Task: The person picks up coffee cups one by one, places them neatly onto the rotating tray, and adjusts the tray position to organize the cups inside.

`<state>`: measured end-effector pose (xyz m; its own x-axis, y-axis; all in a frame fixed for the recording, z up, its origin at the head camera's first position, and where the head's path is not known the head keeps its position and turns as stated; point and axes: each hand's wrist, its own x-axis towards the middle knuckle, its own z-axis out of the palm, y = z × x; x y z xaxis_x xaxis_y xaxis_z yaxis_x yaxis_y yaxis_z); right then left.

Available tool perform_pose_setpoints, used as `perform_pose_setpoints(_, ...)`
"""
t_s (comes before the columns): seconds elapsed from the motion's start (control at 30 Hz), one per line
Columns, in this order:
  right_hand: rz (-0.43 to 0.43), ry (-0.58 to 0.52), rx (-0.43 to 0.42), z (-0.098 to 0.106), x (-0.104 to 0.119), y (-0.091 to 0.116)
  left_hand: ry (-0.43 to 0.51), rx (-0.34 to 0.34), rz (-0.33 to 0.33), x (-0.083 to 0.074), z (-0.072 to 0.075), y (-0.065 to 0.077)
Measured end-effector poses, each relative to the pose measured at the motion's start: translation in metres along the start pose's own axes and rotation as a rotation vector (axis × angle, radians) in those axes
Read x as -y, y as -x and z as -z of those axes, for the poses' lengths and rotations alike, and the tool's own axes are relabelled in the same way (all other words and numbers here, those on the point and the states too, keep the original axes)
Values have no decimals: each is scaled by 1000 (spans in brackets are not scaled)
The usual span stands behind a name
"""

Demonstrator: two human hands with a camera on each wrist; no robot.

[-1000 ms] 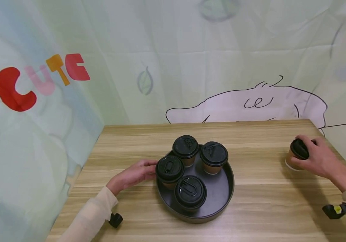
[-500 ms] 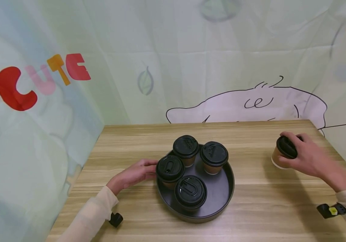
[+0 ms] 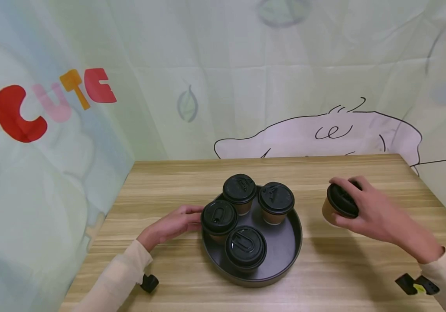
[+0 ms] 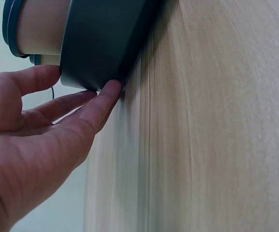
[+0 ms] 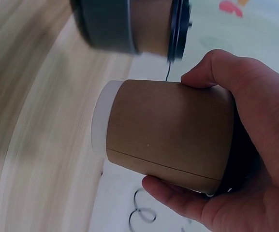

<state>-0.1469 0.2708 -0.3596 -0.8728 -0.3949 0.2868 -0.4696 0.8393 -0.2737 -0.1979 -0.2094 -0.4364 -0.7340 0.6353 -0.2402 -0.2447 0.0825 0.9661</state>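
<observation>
In the head view my right hand [image 3: 375, 212] grips a brown paper coffee cup [image 3: 329, 213] from above, round its black lid. Seen from the right wrist, the thumb and fingers wrap the cup's brown sleeve [image 5: 168, 130], and its white base hangs over the table. A round dark tray [image 3: 281, 249] stands mid-table with several lidded coffee cups, among them a front cup [image 3: 245, 248] and a right-hand cup [image 3: 275, 203]. My left hand [image 3: 174, 225] is at the tray's left side. Its extended fingers [image 4: 98, 104] touch the tray's outer wall [image 4: 100, 43] low down, thumb near the rim.
The wood-grain table [image 3: 160, 182] runs back to a printed cloth backdrop [image 3: 223, 86]. A small black device [image 3: 150, 284] is at the left sleeve, and another black device [image 3: 417, 284] at the right sleeve. Bare table lies between the tray and the held cup.
My right hand has carried the coffee cup leftward across the table, closer to the tray. My left hand, the tray and the cups in it have stayed in place.
</observation>
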Motion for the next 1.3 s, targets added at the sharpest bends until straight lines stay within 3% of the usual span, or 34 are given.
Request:
perform_pose_setpoints(0.47,170,-25,-7,-20,58,4,-8,2,-4,0,0,1)
perform_pose_setpoints(0.77,207,-68,41,-26,89,-3,-13,-1,-5,0,0,0)
perform_pose_setpoints(1.3,263,-33,99,-43,109,-8,-4,3,0,0,0,0)
